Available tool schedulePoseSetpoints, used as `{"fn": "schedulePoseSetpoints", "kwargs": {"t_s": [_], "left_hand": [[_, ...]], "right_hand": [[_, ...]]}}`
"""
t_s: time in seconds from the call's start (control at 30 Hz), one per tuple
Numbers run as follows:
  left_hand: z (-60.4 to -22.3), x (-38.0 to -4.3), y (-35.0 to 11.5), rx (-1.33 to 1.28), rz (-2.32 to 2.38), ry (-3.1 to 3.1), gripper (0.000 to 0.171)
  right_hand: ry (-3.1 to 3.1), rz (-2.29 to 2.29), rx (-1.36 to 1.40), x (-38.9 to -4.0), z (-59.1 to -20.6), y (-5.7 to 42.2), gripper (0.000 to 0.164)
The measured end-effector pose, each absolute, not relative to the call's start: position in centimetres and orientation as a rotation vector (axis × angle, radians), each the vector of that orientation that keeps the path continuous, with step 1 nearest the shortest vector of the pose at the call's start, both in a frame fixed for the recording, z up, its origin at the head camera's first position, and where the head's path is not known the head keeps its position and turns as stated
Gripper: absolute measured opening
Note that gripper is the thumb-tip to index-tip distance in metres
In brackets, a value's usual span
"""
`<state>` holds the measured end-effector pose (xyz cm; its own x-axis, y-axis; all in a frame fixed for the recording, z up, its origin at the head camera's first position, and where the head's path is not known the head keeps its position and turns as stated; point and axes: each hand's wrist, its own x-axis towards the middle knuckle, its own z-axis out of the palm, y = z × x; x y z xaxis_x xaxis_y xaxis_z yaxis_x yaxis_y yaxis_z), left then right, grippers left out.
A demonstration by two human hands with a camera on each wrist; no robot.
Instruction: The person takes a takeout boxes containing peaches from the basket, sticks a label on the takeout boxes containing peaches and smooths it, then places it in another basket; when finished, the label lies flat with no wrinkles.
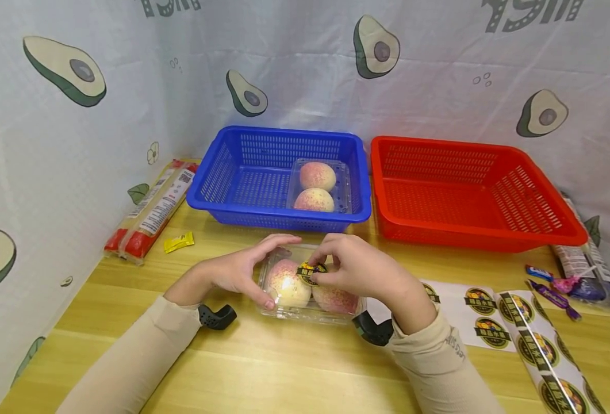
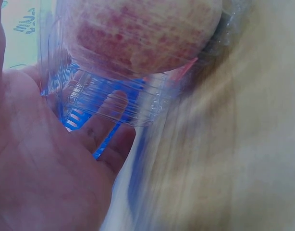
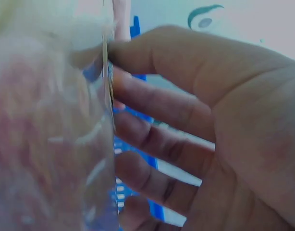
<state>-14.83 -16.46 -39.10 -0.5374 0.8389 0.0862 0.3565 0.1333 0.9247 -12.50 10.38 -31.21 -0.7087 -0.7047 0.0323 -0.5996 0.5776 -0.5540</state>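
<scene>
A clear plastic box [image 1: 296, 313] holding two peaches [image 1: 286, 284] lies on the table in front of the blue basket. My left hand [image 1: 240, 273] grips its left end, thumb at the near corner and fingers along the far side. In the left wrist view, fingers [image 2: 114, 108] show through the clear plastic. A round black-and-gold sticker [image 1: 307, 271] lies at the middle of the lid. My right hand [image 1: 364, 267] touches it with thumb and bent fingers, partly covering it. Seen edge-on in the right wrist view, the sticker [image 3: 108, 82] runs along the lid beneath the fingertips.
The blue basket [image 1: 279, 217] contains another clear box of peaches [image 1: 317, 175]. Beside it stands a red basket [image 1: 470, 238]. Sticker sheets [image 1: 462, 287] lie at right, near small wrapped candies [image 1: 555, 296]. Long red-ended packets [image 1: 154, 207] and a yellow candy [image 1: 179, 242] lie at left.
</scene>
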Motion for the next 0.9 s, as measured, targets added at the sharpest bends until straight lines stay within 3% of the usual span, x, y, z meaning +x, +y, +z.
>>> {"fn": "schedulePoseSetpoints", "kwargs": {"t_s": [0.9], "left_hand": [[-39.0,-14.7,-16.4,1.117,1.378,1.978,0.116]], "right_hand": [[2.563,-0.777,-0.967,-12.6,-30.1,12.6,0.04]]}}
